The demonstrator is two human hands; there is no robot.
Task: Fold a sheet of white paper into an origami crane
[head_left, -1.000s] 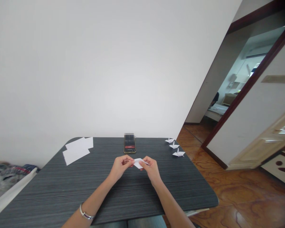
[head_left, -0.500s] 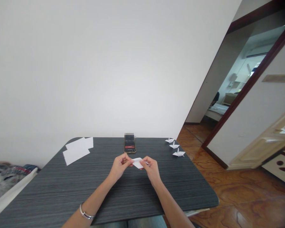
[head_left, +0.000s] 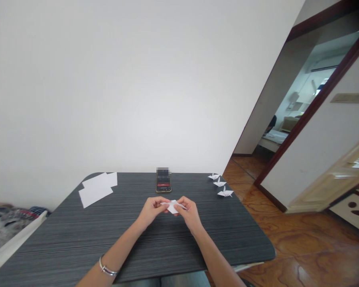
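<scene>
A small folded piece of white paper (head_left: 173, 207) is held up between both hands over the middle of the table. My left hand (head_left: 152, 210) pinches its left side with thumb and fingers. My right hand (head_left: 188, 212) grips its right side, the thumb lying across the front. Fingers cover parts of the paper, so its full folded shape is hidden. A phone (head_left: 163, 181) lies just beyond the hands. Three white paper cranes (head_left: 225, 192) stand in a row at the table's right edge.
White sheets of paper (head_left: 96, 190) overlap on the left of the dark table (head_left: 131, 255). A white wall (head_left: 167, 87) rises behind it. Cloth items (head_left: 8, 223) lie beyond the left edge. Wooden floor (head_left: 299, 239) and a doorway show on the right.
My left fingers have shifted slightly along the folded paper, and the paper has turned a little, showing a different outline. Both hands keep hold of it. The other things have not moved.
</scene>
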